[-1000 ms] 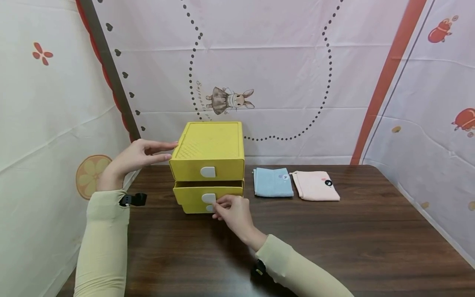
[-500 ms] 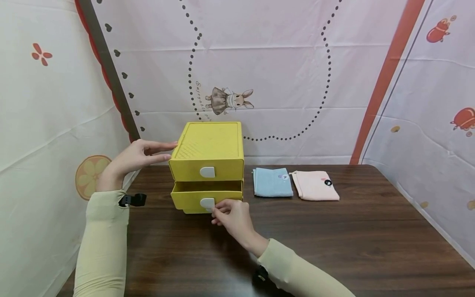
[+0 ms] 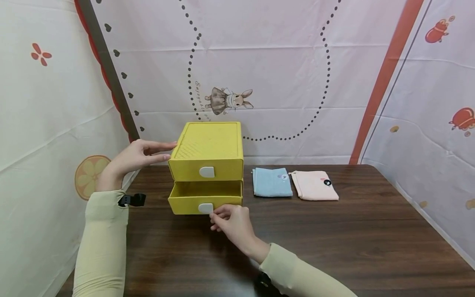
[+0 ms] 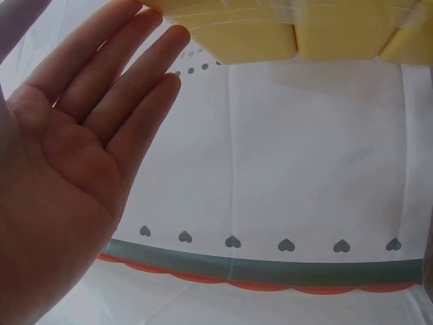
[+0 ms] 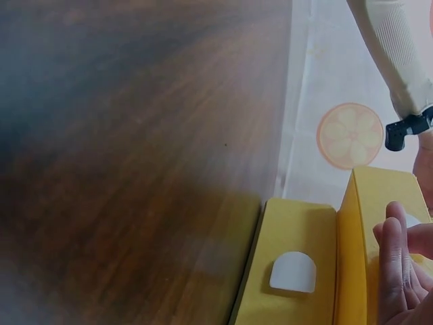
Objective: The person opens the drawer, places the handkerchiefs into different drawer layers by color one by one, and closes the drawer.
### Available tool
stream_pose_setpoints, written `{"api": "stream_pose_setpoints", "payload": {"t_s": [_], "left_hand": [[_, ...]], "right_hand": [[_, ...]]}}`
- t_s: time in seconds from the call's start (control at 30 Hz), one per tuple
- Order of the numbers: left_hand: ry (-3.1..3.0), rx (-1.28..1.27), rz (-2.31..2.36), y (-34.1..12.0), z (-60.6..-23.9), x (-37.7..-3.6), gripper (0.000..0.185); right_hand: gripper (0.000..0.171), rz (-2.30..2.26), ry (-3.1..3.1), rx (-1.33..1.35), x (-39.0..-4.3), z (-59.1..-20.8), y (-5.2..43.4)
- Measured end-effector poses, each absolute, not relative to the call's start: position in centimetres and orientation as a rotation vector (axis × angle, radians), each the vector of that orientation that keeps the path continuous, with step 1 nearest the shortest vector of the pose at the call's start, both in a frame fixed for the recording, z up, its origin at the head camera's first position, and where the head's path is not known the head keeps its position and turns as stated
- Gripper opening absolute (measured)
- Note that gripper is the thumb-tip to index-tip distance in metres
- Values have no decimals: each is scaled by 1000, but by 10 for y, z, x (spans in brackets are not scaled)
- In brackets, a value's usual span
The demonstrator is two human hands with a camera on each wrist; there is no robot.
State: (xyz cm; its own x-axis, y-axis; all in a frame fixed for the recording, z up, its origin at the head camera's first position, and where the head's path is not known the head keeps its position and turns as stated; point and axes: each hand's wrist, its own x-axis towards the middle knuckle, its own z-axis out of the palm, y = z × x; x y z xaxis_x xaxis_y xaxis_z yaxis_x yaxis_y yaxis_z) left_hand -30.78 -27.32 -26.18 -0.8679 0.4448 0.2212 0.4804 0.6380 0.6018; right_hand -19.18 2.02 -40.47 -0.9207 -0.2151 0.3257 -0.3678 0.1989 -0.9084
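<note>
A yellow drawer cabinet with white tab handles stands on the table. Its middle drawer is pulled out toward me, and its inside shows no contents. My right hand pinches that drawer's white handle at its right edge. In the right wrist view the lower drawer sits shut, set back beneath the pulled one. My left hand rests its straight fingertips against the cabinet's upper left side. From the left wrist, the palm shows with fingers extended to the yellow cabinet wall.
A folded blue towel lies on the dark wooden table, right of the cabinet. Beside it is a folded pink towel. A printed cloth hangs behind and along both sides.
The middle drawer has slid farther out toward me, along with my right hand on its handle. It now covers the lower drawer in the head view. My left hand stays put.
</note>
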Motion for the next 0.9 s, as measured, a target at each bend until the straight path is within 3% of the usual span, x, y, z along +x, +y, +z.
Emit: {"api": "stream_pose_setpoints", "payload": {"t_s": [0.9], "left_hand": [[-2799, -781, -1044, -274, -264, -309, 42]], "right_hand": [[5, 1805, -2303, 643, -169, -412, 21]]}}
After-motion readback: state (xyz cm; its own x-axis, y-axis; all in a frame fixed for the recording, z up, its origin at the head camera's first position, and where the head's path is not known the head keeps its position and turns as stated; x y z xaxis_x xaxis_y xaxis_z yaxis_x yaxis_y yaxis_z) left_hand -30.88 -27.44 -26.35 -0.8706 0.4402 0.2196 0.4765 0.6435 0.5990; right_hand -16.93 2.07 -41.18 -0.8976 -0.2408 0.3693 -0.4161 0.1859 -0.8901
